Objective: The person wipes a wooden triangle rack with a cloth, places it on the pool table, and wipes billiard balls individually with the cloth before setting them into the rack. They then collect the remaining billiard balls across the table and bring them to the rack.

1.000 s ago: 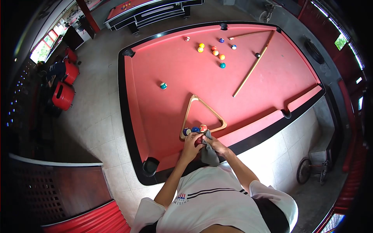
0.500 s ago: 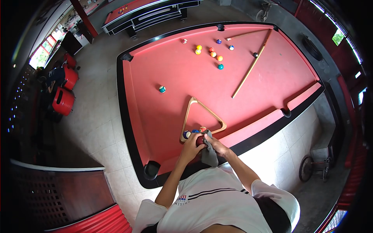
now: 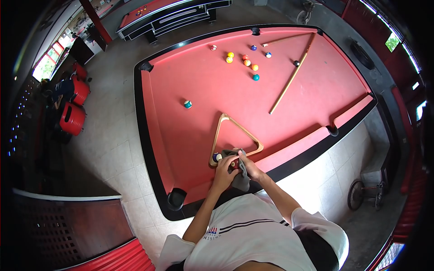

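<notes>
My left hand [image 3: 224, 172] has its fingers wrapped round a dark red ball [image 3: 234, 164] near the front rail. A grey cloth [image 3: 241, 180] is gripped in my right hand [image 3: 250, 168] and lies against the ball's right side and top. Just beyond my hands, the wooden triangle rack [image 3: 217, 135] rests on the pink cloth of the pool table [image 3: 181, 135]. A white and dark blue ball [image 3: 217, 156] sits in the rack's left corner. Other balls beside it are mostly hidden by the grey cloth and my fingers.
A green striped ball [image 3: 188, 104] lies left of the rack. Several balls, among them an orange one [image 3: 255, 67], are spread farther back. A cue [image 3: 289, 81] lies at the right. Another pool table [image 3: 176, 19] and red chairs [image 3: 72, 118] stand beyond.
The ball has turned in my left hand, showing a pale spot. The grey cloth has spread upward over the ball and now covers the balls behind. The view has shifted slightly.
</notes>
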`<state>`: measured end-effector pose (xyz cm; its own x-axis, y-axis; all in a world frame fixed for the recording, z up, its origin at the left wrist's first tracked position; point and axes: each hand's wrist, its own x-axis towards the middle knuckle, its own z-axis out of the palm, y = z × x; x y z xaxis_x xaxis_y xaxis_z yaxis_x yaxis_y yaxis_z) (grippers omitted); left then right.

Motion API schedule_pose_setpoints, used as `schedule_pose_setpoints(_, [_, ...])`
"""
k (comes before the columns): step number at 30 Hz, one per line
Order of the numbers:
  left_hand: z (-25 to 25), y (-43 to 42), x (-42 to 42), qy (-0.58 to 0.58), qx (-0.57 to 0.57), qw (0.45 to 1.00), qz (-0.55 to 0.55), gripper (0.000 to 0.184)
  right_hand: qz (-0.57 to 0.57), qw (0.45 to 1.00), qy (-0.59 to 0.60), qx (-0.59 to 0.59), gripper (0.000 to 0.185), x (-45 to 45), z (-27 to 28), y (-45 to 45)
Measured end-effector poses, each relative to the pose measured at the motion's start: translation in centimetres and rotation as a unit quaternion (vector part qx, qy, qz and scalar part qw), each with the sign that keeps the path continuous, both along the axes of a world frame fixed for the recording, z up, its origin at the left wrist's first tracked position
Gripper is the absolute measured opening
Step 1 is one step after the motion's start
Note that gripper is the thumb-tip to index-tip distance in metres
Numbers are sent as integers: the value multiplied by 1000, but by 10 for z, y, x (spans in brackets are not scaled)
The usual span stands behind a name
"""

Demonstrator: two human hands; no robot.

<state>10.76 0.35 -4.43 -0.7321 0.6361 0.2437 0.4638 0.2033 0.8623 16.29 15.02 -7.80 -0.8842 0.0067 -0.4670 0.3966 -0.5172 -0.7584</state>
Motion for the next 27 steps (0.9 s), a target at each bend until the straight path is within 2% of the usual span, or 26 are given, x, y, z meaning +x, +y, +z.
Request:
schedule_pose_setpoints(1, [-1,1,1,-19,6,1000,7,54,-23,999,20,42,58,-2,0,-3])
schedule_pose_setpoints(4, [-5,0,5,-62,14,998,24,55,-72,995,55,35,57,-5,0,-9])
schedule_pose_setpoints(6, [-10,0,7,-72,3,997,28,57,-63,996,30,49,56,-5,2,-8])
schedule_pose_setpoints(10, [-22,-4,3,8,-26,1000,2,57,9,997,-49,61,57,-1,13,-2])
schedule_pose_setpoints(12, [-27,-7,0,67,-68,995,-9,57,17,994,-73,78,58,1,-14,2])
schedule_pose_setpoints(13, [-24,-7,-1,42,-66,997,-21,56,21,993,-84,86,59,2,-16,1])
schedule_pose_setpoints(17, [-16,-10,-5,-43,-60,995,-66,55,-34,999,-33,-9,62,14,-18,-3])
schedule_pose_setpoints(21, [-26,-7,-2,-79,-44,993,-82,58,-19,998,-56,10,64,17,-9,-2])
schedule_pose_setpoints(23, [-26,-3,3,-72,-50,994,-61,57,-4,997,-74,14,65,13,-13,0])
schedule_pose_setpoints(27, [-14,3,5,-39,-23,998,-37,56,-47,999,-7,-15,63,11,-14,0])
